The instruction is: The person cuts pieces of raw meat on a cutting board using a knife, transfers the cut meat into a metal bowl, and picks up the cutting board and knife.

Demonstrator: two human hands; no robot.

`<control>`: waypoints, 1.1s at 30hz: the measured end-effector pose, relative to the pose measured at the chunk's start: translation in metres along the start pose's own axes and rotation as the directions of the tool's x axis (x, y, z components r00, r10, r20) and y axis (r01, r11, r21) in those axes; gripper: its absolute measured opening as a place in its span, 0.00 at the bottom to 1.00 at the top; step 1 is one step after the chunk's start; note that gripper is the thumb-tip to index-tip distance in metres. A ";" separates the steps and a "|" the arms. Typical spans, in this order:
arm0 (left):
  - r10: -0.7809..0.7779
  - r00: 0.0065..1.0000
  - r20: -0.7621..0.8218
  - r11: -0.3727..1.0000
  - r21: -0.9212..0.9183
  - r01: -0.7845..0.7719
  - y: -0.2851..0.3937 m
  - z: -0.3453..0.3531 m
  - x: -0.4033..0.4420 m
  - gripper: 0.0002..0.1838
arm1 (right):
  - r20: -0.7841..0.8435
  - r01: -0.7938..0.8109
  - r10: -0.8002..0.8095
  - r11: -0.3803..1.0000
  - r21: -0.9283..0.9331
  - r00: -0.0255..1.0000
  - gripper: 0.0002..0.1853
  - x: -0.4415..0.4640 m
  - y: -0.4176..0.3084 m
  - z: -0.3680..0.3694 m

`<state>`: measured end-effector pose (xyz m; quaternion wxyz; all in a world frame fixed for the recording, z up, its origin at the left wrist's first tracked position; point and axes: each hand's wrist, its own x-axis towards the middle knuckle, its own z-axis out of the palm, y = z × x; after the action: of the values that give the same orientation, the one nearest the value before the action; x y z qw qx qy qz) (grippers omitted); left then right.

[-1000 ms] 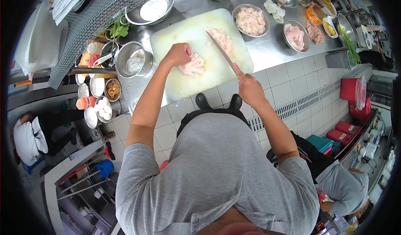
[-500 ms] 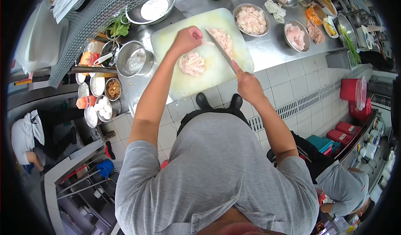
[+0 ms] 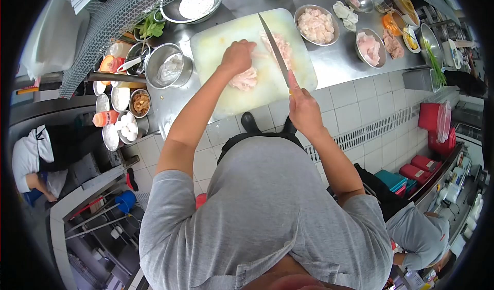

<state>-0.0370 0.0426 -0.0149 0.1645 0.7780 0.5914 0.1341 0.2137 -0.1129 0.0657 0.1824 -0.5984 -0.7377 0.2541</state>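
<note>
By the board's (image 3: 222, 36) near right corner, the right hand (image 3: 305, 112) grips the knife (image 3: 275, 46). I can't tell the left hand's (image 3: 237, 57) grip; slipping meat (image 3: 244, 80) could get it cut.

Single head-worn view, wide and round-edged, facing steeply down, wearer's torso (image 3: 262, 197) close, steel counter (image 3: 337, 63) beyond

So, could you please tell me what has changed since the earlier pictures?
The left hand moved from the left meat pile toward the middle of the board; whether it holds anything is unclear. The knife swung to point more directly forward. The right hand still holds it; the board stayed put.
</note>
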 end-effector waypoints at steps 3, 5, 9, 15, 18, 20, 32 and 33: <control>-0.027 0.979 0.204 0.995 0.095 0.008 0.010 -0.007 0.006 0.16 | 0.010 -0.011 0.011 1.000 0.005 1.000 0.45 -0.002 -0.002 -0.001; -0.038 0.980 0.197 0.997 0.073 0.024 0.012 -0.011 0.001 0.12 | 0.034 -0.021 0.022 1.000 -0.009 0.999 0.44 -0.005 -0.002 0.000; -0.087 0.973 0.215 0.994 -0.040 0.098 0.002 -0.018 -0.004 0.11 | 0.037 -0.020 0.021 0.999 -0.033 0.999 0.46 -0.011 -0.004 0.004; -0.065 0.995 0.077 0.996 -0.061 0.070 -0.010 -0.039 -0.013 0.12 | 0.174 -0.026 0.061 0.981 -0.194 0.983 0.49 -0.012 0.015 0.014; -0.118 0.989 0.092 0.982 -0.135 0.130 -0.017 -0.054 -0.019 0.11 | 0.064 -0.003 0.012 0.990 -0.141 0.998 0.50 -0.012 -0.001 0.004; -0.136 0.987 0.088 0.971 -0.183 0.151 -0.018 -0.062 -0.023 0.11 | 0.003 0.029 -0.029 0.997 -0.066 1.000 0.50 -0.015 -0.013 0.001; -0.132 0.990 0.052 0.961 -0.237 0.140 -0.036 -0.060 -0.047 0.11 | 0.064 -0.019 0.026 0.994 -0.105 0.998 0.49 -0.014 -0.016 0.011; -0.132 0.990 0.051 0.961 -0.239 0.141 -0.036 -0.059 -0.048 0.11 | 0.106 -0.015 0.031 0.989 -0.145 0.994 0.49 -0.014 -0.009 0.017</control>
<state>-0.1050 0.0114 0.0229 0.2771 0.7117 0.6199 0.1800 0.1994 -0.1302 0.0579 0.0959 -0.6040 -0.7558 0.2343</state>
